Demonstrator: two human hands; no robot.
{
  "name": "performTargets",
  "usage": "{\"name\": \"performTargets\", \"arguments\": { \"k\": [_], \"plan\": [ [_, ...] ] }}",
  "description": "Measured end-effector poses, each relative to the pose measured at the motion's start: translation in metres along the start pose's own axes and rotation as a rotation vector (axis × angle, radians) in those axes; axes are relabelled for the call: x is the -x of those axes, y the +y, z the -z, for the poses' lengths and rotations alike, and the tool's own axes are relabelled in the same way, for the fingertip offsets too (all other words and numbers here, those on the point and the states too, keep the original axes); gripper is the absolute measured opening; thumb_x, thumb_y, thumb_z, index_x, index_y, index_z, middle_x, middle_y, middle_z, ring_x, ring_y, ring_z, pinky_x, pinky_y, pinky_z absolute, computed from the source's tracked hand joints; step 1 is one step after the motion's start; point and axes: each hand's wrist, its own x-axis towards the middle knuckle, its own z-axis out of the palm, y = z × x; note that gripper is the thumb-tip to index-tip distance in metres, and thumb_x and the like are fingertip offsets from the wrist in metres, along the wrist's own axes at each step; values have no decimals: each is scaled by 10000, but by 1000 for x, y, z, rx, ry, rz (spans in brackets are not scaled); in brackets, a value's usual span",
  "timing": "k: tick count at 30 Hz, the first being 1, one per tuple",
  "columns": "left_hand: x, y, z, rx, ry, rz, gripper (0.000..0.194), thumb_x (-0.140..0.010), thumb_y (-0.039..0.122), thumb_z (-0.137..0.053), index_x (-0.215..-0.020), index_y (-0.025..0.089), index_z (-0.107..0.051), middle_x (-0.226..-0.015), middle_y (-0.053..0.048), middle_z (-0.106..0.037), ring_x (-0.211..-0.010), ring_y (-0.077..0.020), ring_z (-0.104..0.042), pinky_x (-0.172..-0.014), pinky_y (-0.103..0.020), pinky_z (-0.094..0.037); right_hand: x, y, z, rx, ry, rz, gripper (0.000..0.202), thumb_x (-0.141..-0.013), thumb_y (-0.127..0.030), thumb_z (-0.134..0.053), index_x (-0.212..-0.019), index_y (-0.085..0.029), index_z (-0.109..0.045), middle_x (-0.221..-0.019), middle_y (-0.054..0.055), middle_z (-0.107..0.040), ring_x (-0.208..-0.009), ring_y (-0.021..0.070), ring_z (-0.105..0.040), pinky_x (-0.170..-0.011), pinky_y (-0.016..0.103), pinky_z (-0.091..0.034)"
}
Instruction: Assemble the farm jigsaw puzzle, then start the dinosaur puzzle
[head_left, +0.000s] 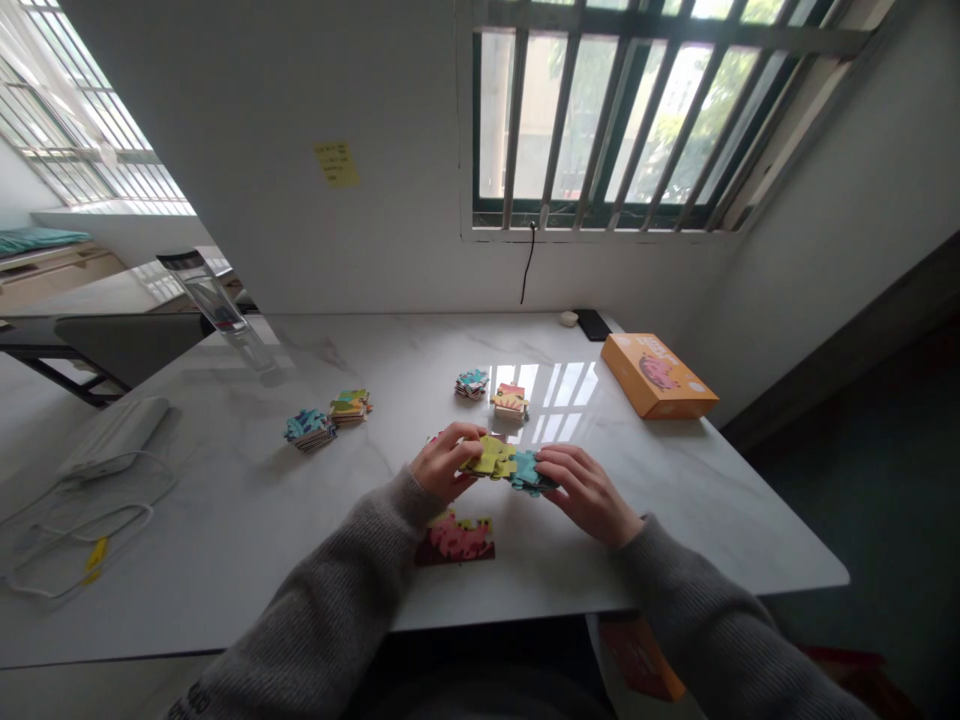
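My left hand [448, 460] grips yellow-green jigsaw puzzle pieces [491, 457] between thumb and fingers. Teal puzzle pieces [527, 472] are in my right hand [589, 490], its fingers closed over their right side. The two sets touch edge to edge above the table; whether they interlock I cannot tell. Below my left hand lies a dark red and pink puzzle section [456, 540] near the front edge. Some red pieces behind my left fingers are mostly hidden. Beyond my hands stand a stack of orange-and-cream pieces [510, 400] and a blue patterned stack [472, 384].
Two more stacks, blue pieces [309, 428] and yellow-orange pieces [350, 405], stand to the left. An orange box [658, 377] lies at the right edge, near a black phone [592, 325]. At left are a clear bottle [217, 305] and a white device [116, 437] with a cable.
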Motion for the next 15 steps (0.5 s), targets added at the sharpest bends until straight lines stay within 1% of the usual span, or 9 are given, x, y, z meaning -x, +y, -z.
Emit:
{"name": "performTargets", "arguments": {
  "k": [2,4,7,9,12,15],
  "plan": [
    [-1,0,-2,55,82,92,313,-759,33,-629,-992,214,-526,-1093,-81,-589,-1035,-219,-648,-850,-341,-563,1,2,-4,-51,21,-74,359,-901,-151,-669,-1236,-222,-559,-1125,114,-685,-1072,254,-628,-914,440,-562],
    [-2,0,-4,141,158,261,307,-752,53,-640,-992,209,-531,-1012,-50,-615,-942,-189,-672,-828,-319,-564,3,5,-8,-95,31,-160,341,-902,-171,-674,-1217,-235,-561,-1094,99,-683,-1028,243,-637,-883,424,-567],
    [-5,1,-5,337,227,557,322,-773,156,-680,-1043,202,-512,-912,-17,-649,-822,-158,-689,-777,-289,-573,6,9,-12,-128,40,-270,304,-902,-214,-681,-1184,-248,-573,-1045,78,-678,-969,236,-651,-834,401,-570],
    [-7,-1,-4,466,278,711,399,-753,236,-726,-1074,194,-493,-913,-22,-677,-804,-161,-695,-757,-284,-578,8,11,-13,-143,51,-336,282,-891,-237,-697,-1148,-247,-581,-1010,66,-674,-927,229,-660,-799,381,-570],
    [-9,-7,-1,574,359,849,536,-677,319,-803,-1089,183,-489,-962,-51,-700,-838,-184,-702,-754,-298,-583,8,13,-14,-151,73,-415,261,-873,-259,-718,-1095,-238,-583,-968,49,-665,-870,215,-667,-759,353,-567],
    [-8,-19,1,624,429,914,614,-627,359,-835,-1102,174,-493,-991,-72,-700,-864,-206,-707,-767,-337,-592,8,13,-15,-148,84,-452,263,-864,-284,-726,-1079,-232,-584,-946,42,-659,-837,206,-665,-740,341,-566]
  ]
}}
